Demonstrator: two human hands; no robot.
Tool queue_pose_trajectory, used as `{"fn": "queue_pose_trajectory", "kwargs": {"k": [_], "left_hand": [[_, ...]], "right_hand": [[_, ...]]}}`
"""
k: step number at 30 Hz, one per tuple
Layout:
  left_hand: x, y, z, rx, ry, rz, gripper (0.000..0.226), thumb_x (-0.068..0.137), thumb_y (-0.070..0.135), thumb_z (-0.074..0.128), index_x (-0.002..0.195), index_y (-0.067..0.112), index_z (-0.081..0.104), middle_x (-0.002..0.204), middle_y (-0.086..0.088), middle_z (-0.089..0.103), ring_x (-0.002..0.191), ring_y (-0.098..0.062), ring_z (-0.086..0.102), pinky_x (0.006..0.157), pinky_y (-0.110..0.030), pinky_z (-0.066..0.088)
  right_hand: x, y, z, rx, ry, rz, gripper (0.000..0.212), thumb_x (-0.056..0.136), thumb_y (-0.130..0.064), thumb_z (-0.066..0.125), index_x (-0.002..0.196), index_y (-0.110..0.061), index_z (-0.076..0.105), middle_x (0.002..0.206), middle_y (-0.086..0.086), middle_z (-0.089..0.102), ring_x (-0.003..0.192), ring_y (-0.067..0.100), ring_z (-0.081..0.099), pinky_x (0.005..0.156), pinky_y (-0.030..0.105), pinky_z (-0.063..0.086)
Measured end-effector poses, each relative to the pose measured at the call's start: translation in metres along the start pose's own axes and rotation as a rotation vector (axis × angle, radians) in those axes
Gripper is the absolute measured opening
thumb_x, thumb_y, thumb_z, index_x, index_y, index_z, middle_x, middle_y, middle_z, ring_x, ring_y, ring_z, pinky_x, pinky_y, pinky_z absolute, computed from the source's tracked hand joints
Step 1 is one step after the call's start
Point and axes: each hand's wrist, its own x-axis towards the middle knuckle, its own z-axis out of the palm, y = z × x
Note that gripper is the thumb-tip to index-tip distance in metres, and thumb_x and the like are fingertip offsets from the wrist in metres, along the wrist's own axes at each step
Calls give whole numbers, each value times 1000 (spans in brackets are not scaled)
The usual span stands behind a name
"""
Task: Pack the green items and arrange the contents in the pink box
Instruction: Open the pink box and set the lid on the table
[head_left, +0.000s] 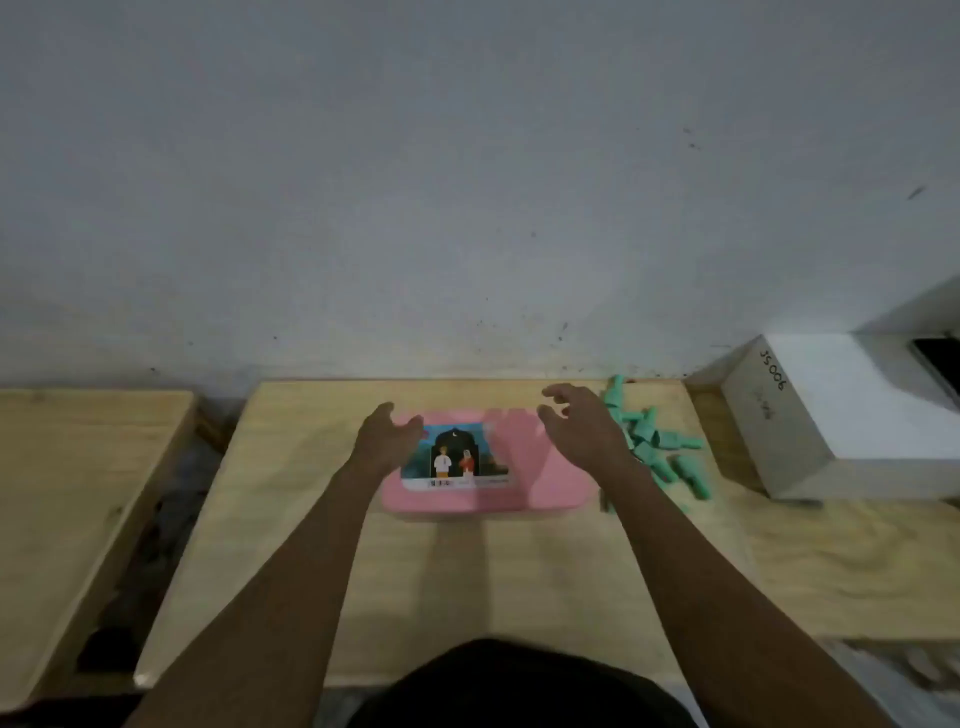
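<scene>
A pink box (519, 467) lies flat near the far middle of a light wooden table (467, 571), its lid shut, so nothing of its inside shows. The lid is a smooth pink rectangle with rounded corners, and on its left half sits a picture label (457, 460) with two small standing figures under a dark arch against a blue ground, and a white strip of print along its lower edge; the print is too blurred to read. Just to the right of the box lies a loose heap of green items (657, 447), small mint-coloured pieces, stubby and tube-like, scattered at many angles on the bare wood from the table's far edge toward the near side; the right forearm covers part of the heap. Farther right, a white box (852, 415) stands against the wall, closed, with handwriting in dark ink on its left face. The left hand (387, 434) is at the pink box's left end, fingers spread and curved, gripping nothing; whether it touches the lid cannot be told. The right hand (579, 421) hovers over the box's far right corner, fingers parted and curled, empty. A second wooden board (78, 493) lies apart to the left.
</scene>
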Motion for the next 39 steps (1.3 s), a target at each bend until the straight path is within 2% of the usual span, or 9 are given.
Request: {"fn": "queue_pose_trajectory", "kwargs": {"k": [4, 8, 10, 13, 16, 27, 31, 35, 39], "left_hand": [[3, -40, 16, -24, 40, -157, 43, 92, 30, 51, 123, 1, 55, 128, -21, 57, 114, -37, 57, 97, -42, 48], [6, -54, 19, -24, 126, -138, 29, 90, 15, 45, 102, 3, 69, 111, -21, 66, 100, -38, 62, 84, -45, 55], [11, -56, 18, -35, 149, -133, 28, 89, 12, 45, 93, 3, 71, 103, -22, 67, 95, -38, 63, 81, -44, 56], [23, -60, 17, -74, 167, -129, 28, 87, 13, 45, 84, 3, 71, 95, -22, 68, 87, -39, 65, 75, -50, 57], [37, -58, 17, -147, 171, -178, 26, 86, 11, 44, 76, 7, 68, 90, -20, 67, 85, -41, 67, 67, -55, 58], [45, -51, 15, -135, 132, -169, 27, 92, 18, 45, 103, 8, 68, 101, -13, 62, 78, -36, 62, 50, -38, 55], [46, -54, 16, -153, 135, -160, 29, 92, 18, 46, 108, 7, 67, 108, -18, 64, 78, -37, 63, 53, -42, 57], [48, -57, 17, -175, 109, -166, 35, 97, 24, 46, 127, 12, 59, 122, -17, 61, 93, -41, 65, 53, -40, 57], [49, -62, 18, -168, 77, -163, 39, 99, 28, 44, 135, 16, 52, 127, -15, 60, 96, -39, 65, 47, -33, 55]], "right_hand": [[-20, 24, 13, -178, -108, 335, 61, 91, -42, 49, 146, -21, 35, 147, 10, 42, 128, 31, 48, 102, 44, 41], [-29, 32, 19, -190, -180, 447, 54, 93, -35, 46, 142, -12, 38, 139, 12, 51, 126, 31, 48, 100, 39, 36], [-27, 34, 22, -156, -157, 440, 48, 94, -28, 46, 137, -6, 43, 132, 14, 55, 118, 30, 52, 88, 33, 36], [-17, 31, 23, -71, -87, 415, 36, 93, -24, 48, 123, -4, 55, 111, 11, 63, 85, 20, 56, 64, 25, 37], [-2, 32, 19, 28, -76, 372, 35, 90, -24, 54, 119, -6, 59, 104, 9, 66, 85, 21, 62, 65, 30, 50], [3, 46, 3, -155, -378, 164, 58, 77, -25, 80, 129, -17, 56, 122, 6, 63, 112, 23, 58, 94, 37, 49], [11, 50, 1, -523, -395, -31, 101, 63, -24, 87, 145, -18, 29, 145, 2, 37, 124, 23, 47, 89, 40, 51], [15, 49, 6, -738, -360, -251, 86, 66, -19, 83, 136, -15, 33, 138, 0, 34, 112, 21, 54, 73, 35, 58], [13, 45, 9, -894, -369, -309, 82, 73, -19, 76, 139, -10, 30, 144, 8, 29, 106, 23, 57, 69, 33, 57]]}}
